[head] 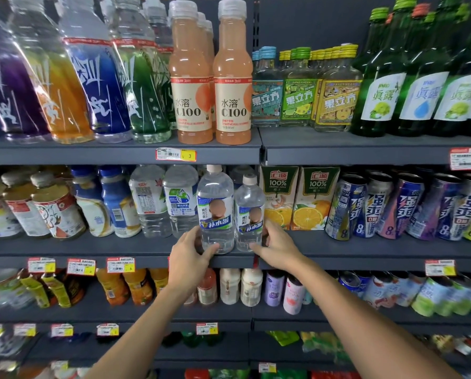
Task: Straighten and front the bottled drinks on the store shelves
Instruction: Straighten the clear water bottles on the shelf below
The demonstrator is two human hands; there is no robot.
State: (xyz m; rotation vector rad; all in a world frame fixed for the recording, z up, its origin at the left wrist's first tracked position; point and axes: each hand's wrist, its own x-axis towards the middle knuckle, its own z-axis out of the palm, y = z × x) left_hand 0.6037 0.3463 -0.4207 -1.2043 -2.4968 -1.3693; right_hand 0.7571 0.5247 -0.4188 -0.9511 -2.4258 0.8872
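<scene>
Just left of the orange juice cartons (297, 198), at the front edge of the dark grey shelf (92, 246), the left water bottle (215, 212) and the right water bottle (249, 214) stand upright, almost touching, labels facing out. The left hand (192, 251) grips the left water bottle low down, thumb across its front, and the right hand (276, 246) holds the right water bottle's base beside the cartons. Right of the cartons stand blue cans (393, 206); above them sit small flat bottles (300, 88), with price tags (175, 154) along the shelf edges.
</scene>
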